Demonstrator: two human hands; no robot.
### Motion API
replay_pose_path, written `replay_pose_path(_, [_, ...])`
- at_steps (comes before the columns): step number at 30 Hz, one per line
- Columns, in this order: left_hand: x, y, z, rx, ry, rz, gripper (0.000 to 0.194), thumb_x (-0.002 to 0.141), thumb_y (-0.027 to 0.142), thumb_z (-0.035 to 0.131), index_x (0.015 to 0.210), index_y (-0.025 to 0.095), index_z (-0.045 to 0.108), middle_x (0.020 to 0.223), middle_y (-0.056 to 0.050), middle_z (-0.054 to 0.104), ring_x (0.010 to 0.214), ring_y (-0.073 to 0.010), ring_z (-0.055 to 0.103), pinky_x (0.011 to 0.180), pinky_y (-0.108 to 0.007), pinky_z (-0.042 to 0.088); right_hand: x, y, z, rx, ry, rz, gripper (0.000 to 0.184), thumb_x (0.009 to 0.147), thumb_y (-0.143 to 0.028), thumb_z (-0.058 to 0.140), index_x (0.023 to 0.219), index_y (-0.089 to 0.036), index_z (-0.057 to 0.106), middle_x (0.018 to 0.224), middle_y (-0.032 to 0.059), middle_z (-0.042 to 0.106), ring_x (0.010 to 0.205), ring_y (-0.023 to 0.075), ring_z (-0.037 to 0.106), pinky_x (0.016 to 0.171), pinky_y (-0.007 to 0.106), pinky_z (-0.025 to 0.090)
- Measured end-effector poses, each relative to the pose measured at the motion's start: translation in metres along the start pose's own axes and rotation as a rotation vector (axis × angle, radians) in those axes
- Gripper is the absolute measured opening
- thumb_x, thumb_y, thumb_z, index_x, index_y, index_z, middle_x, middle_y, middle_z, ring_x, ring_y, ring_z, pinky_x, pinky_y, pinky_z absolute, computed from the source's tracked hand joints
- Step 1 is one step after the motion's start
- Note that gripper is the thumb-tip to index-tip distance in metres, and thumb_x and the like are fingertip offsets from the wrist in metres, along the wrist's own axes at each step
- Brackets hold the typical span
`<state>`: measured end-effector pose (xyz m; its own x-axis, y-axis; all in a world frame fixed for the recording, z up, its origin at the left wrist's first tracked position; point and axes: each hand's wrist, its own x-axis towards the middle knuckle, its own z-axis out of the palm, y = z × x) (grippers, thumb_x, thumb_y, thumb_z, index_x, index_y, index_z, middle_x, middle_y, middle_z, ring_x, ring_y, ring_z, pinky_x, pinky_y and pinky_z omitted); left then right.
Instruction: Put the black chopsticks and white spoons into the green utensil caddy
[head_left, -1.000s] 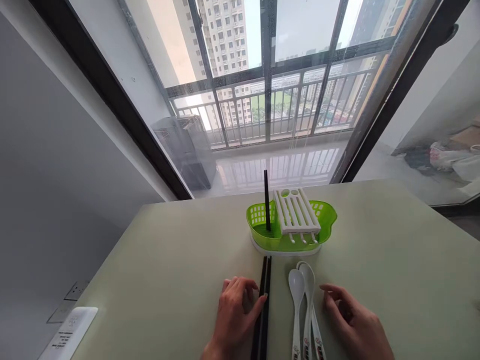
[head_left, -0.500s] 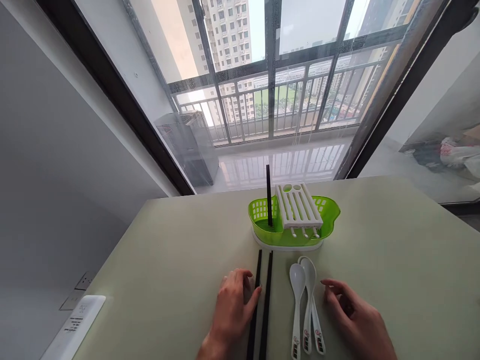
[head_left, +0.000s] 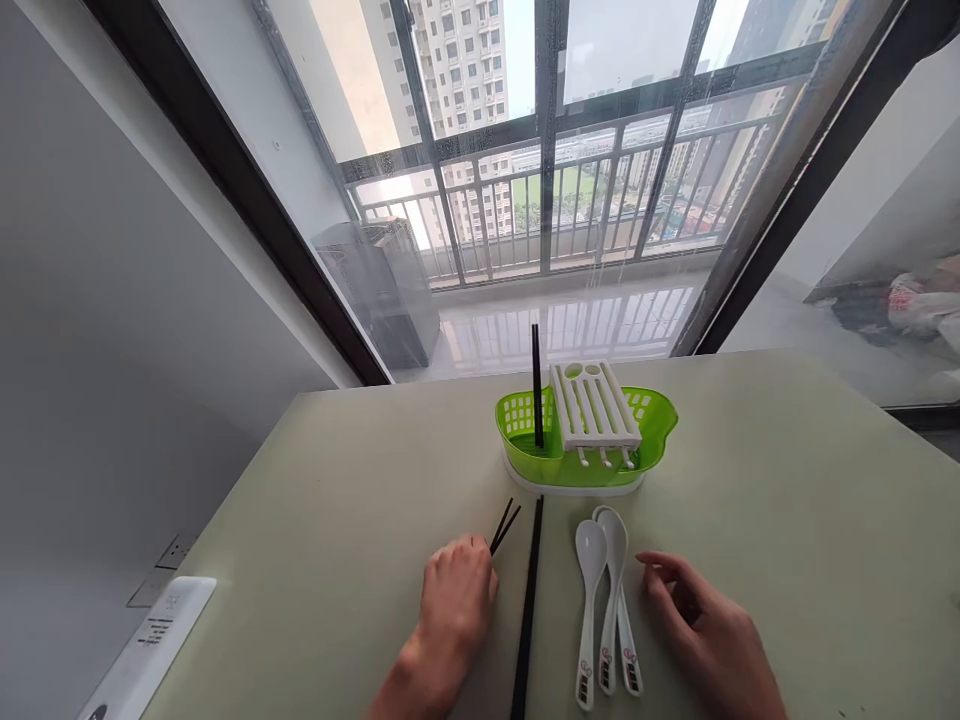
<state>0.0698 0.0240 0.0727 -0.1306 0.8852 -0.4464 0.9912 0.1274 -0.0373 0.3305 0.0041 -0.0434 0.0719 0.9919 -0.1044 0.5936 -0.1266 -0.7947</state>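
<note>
Our left hand is clenched around two black chopsticks, their tips spread apart beyond the knuckles. Just right of it, dark chopsticks lie on the table. Farther right, three white spoons lie together, partly overlapping. Our right hand rests right of them, fingers loosely curled and released. At the far side stands a green basket, with upright chopsticks in its left compartment.
</note>
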Motion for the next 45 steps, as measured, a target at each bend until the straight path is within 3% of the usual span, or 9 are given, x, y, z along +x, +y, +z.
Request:
replay_pose_path(4, [-0.009, -0.008, -0.014, -0.033, 0.025, 0.014, 0.028, 0.097, 0.012, 0.044, 0.102, 0.017, 0.072, 0.106, -0.015, 0.076, 0.101, -0.0318, 0.073, 0.083, -0.038, 0.054, 0.000, 0.000, 0.000, -0.001, 0.013, 0.007, 0.048, 0.092, -0.063, 0.046, 0.107, -0.025, 0.071, 0.065, -0.0021, 0.066, 0.057, 0.0168, 0.062, 0.055, 0.024, 0.050])
replay_pose_path(6, [-0.015, -0.014, -0.025, -0.198, 0.086, 0.063, 0.025, 0.099, 0.018, 0.046, 0.099, 0.018, 0.071, 0.099, -0.013, 0.077, 0.096, -0.0302, 0.075, 0.080, -0.036, 0.055, 0.000, 0.001, 0.000, -0.002, 0.015, 0.010, 0.047, 0.092, -0.062, 0.047, 0.107, -0.025, 0.072, 0.065, -0.0021, 0.067, 0.056, 0.0165, 0.062, 0.055, 0.024, 0.050])
replay_pose_path(9, [-0.020, -0.021, -0.039, -0.684, 0.175, 0.166, 0.019, 0.097, 0.032, 0.056, 0.102, 0.022, 0.071, 0.096, -0.007, 0.078, 0.086, -0.0248, 0.077, 0.076, -0.032, 0.058, 0.000, 0.004, 0.000, 0.015, 0.001, -0.002, 0.045, 0.091, -0.059, 0.049, 0.108, -0.024, 0.072, 0.063, -0.0024, 0.066, 0.055, 0.0162, 0.062, 0.054, 0.023, 0.050])
replay_pose_path(12, [-0.016, -0.021, -0.042, -1.239, 0.202, 0.187, 0.030, 0.086, 0.043, 0.072, 0.105, 0.020, 0.072, 0.096, -0.007, 0.079, 0.083, -0.0250, 0.078, 0.078, -0.034, 0.063, 0.000, 0.005, 0.000, 0.049, 0.012, -0.022, 0.043, 0.091, -0.058, 0.052, 0.107, -0.023, 0.072, 0.064, -0.0018, 0.066, 0.055, 0.0157, 0.062, 0.052, 0.022, 0.050])
replay_pose_path(15, [-0.003, -0.014, -0.027, -1.644, 0.168, 0.154, 0.041, 0.077, 0.044, 0.083, 0.103, 0.015, 0.072, 0.096, -0.011, 0.079, 0.082, -0.0282, 0.078, 0.079, -0.041, 0.065, 0.001, 0.004, 0.001, 0.113, 0.015, -0.044, 0.041, 0.092, -0.056, 0.053, 0.107, -0.022, 0.071, 0.069, -0.0003, 0.068, 0.056, 0.0151, 0.062, 0.054, 0.021, 0.052])
replay_pose_path(20, [0.028, -0.003, 0.019, -1.958, 0.090, 0.070, 0.046, 0.074, 0.040, 0.087, 0.106, 0.012, 0.068, 0.101, -0.012, 0.078, 0.085, -0.0272, 0.079, 0.085, -0.041, 0.065, 0.002, 0.004, 0.000, 0.232, -0.004, -0.083, 0.040, 0.093, -0.055, 0.055, 0.105, -0.020, 0.072, 0.073, 0.0018, 0.069, 0.056, 0.0148, 0.062, 0.053, 0.021, 0.051])
replay_pose_path(24, [0.044, 0.001, 0.040, -2.042, 0.058, 0.039, 0.049, 0.072, 0.038, 0.089, 0.108, 0.012, 0.067, 0.107, -0.013, 0.077, 0.087, -0.0259, 0.078, 0.086, -0.040, 0.064, -0.002, -0.006, -0.003, 0.296, -0.057, -0.101, 0.040, 0.092, -0.056, 0.057, 0.105, -0.020, 0.073, 0.072, 0.0012, 0.068, 0.058, 0.0150, 0.061, 0.053, 0.022, 0.049])
replay_pose_path(31, [0.046, 0.017, 0.044, -2.106, 0.075, 0.024, 0.050, 0.068, 0.041, 0.092, 0.103, 0.012, 0.068, 0.103, -0.011, 0.078, 0.086, -0.0248, 0.078, 0.088, -0.040, 0.063, -0.012, -0.031, -0.002, 0.408, -0.030, -0.060, 0.041, 0.091, -0.059, 0.059, 0.097, -0.022, 0.074, 0.066, -0.0011, 0.064, 0.055, 0.0141, 0.053, 0.050, 0.023, 0.042])
replay_pose_path(45, [0.049, 0.028, 0.055, -2.102, 0.128, 0.108, 0.043, 0.071, 0.044, 0.089, 0.095, 0.015, 0.068, 0.097, -0.009, 0.078, 0.091, -0.0273, 0.077, 0.089, -0.042, 0.062, -0.001, -0.016, -0.007, 0.401, -0.169, -0.101, 0.041, 0.093, -0.055, 0.059, 0.107, -0.020, 0.075, 0.072, 0.0018, 0.067, 0.054, 0.0146, 0.054, 0.050, 0.023, 0.047])
